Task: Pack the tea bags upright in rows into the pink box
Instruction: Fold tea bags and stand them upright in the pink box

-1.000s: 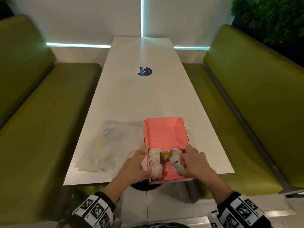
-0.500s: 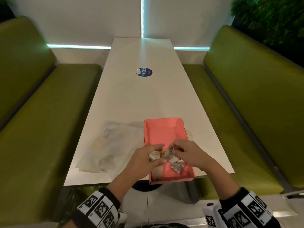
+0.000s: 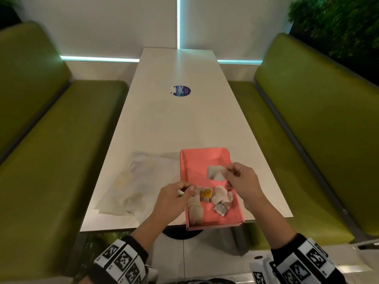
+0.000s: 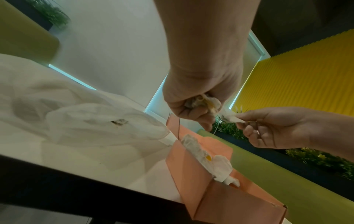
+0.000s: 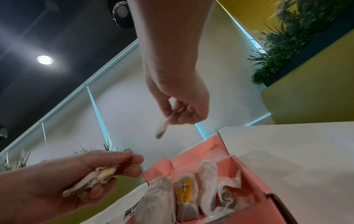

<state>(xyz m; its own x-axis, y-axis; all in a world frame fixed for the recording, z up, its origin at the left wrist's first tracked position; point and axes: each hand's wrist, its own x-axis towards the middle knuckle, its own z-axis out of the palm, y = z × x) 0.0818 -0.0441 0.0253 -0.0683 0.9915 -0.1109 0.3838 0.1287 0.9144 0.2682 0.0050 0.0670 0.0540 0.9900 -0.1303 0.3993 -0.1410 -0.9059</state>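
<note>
Your left hand [image 3: 174, 198] is gripping a bunch of tea bags [image 5: 95, 177] at the left wall of the pink box [image 3: 235, 219], and your right hand [image 3: 241, 179] is pinching a single tea bag [image 3: 215, 172] above the open lid. The box is sitting at the near edge of the table [image 3: 180, 124], holding tea bags in a row along its left side and others lying loose; a crumpled clear plastic bag [image 3: 135, 181] is lying just left of it.

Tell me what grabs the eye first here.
The open pink box at the table's near edge, with tea bags standing in it. Above it, the left hand grips a bunch of bags, and the right hand pinches one tea bag.
</note>
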